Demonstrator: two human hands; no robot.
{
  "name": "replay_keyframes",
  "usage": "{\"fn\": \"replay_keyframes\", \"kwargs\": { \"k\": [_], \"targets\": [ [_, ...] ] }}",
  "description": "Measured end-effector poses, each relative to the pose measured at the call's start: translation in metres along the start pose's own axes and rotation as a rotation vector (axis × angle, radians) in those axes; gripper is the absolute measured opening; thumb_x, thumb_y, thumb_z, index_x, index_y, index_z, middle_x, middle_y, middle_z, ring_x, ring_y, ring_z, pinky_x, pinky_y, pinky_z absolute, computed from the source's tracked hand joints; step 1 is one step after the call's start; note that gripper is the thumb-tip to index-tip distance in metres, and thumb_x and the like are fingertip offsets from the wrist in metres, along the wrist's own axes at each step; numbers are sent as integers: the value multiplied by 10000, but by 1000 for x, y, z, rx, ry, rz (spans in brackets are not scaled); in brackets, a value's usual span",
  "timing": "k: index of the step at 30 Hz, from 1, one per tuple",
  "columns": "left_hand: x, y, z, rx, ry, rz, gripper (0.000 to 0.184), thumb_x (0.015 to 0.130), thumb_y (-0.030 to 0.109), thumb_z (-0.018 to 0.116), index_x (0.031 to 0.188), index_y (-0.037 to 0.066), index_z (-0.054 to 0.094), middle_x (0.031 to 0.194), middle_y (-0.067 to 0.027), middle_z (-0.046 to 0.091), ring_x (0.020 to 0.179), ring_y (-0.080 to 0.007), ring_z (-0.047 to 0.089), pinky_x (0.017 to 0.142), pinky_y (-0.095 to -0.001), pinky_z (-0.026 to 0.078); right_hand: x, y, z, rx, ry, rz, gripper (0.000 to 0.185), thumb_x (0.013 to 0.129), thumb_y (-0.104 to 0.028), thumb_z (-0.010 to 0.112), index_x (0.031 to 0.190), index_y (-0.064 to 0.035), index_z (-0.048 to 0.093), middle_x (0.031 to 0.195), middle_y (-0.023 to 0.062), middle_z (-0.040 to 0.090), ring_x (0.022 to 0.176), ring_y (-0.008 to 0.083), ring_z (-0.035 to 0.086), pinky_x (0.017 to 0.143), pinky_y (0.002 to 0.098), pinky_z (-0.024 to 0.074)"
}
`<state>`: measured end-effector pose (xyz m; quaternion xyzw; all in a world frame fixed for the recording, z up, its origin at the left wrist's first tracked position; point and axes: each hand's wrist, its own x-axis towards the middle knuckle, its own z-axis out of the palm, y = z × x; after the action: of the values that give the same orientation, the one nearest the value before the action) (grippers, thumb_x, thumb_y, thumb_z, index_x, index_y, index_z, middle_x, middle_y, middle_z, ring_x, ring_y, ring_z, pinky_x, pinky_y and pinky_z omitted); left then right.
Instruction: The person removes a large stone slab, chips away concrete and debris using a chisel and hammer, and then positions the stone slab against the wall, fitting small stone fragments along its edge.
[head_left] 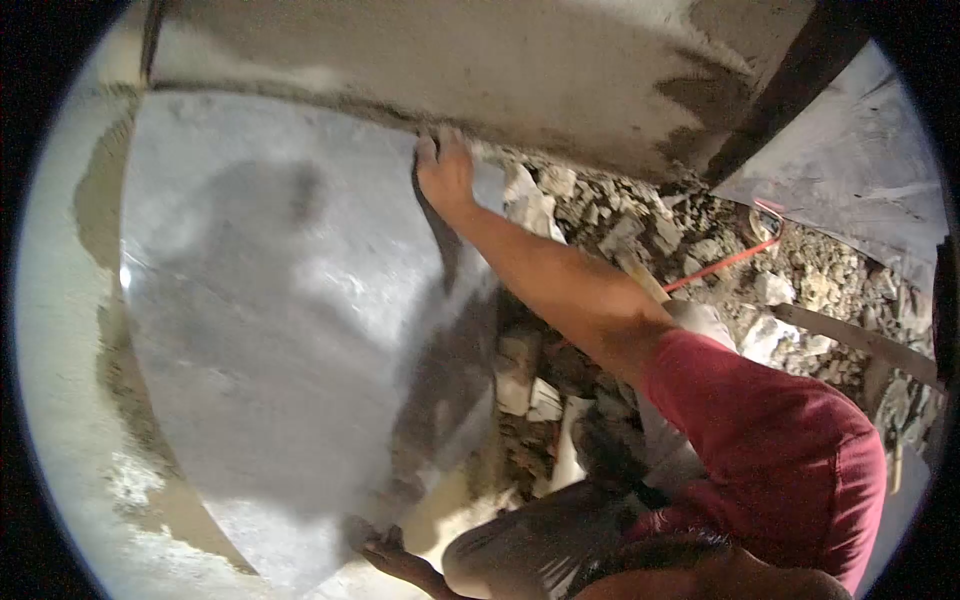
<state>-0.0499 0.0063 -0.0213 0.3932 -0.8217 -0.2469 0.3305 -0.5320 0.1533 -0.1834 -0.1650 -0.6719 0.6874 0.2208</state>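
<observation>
A large grey stone-like tile [290,300] fills the left half of the view, its upper edge along the base of a wall. My right hand [446,168], at the end of an outstretched arm in a red sleeve, is closed at the tile's upper edge near its right corner, fingers bent toward the wall. Low in the view, my left hand [382,545] is closed at the tile's lower edge; shadow and blur hide part of its fingers. My bent knee [540,540] is close to this hand.
A plastered wall [450,60] runs across the top. Broken rubble [620,220] covers the ground at the right, with a red rod-like tool [725,268] and a long flat strip [860,342] on it. Another grey slab [850,160] lies at the upper right. Pale floor [60,330] borders the left.
</observation>
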Motion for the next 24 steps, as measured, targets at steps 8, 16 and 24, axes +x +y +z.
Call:
{"fn": "replay_keyframes", "kwargs": {
  "k": [8, 16, 24],
  "targets": [
    [-4, -5, 5, -115, 159, -87, 489, 842, 452, 484, 931, -28, 450, 865, -169, 535, 783, -228, 548, 683, -348, 478, 12, -2, 6, 80, -4, -176, 336, 838, -277, 461, 1004, 9, 517, 964, 258, 534, 902, 411, 499, 788, 439, 393],
    [-42, -62, 42, 4, 268, -378, 391, 835, 265, 537, 1080, -19, 425, 980, -165, 519, 816, -233, 553, 709, -356, 471, 24, 1, -35, -106, -146, -328, 395, 854, -313, 431, 1089, -1, 485, 1075, 264, 482, 1030, 407, 435, 873, 408, 342],
    [-101, -103, 133, -192, -642, -761, 509, 822, 277, 559, 1196, -20, 382, 1117, -168, 472, 896, -258, 527, 753, -366, 450, -51, 123, -116, -1268, -1230, -651, 280, 834, -249, 456, 979, -20, 528, 820, 140, 577, 701, 289, 572, 642, 406, 484]
  ]
}}
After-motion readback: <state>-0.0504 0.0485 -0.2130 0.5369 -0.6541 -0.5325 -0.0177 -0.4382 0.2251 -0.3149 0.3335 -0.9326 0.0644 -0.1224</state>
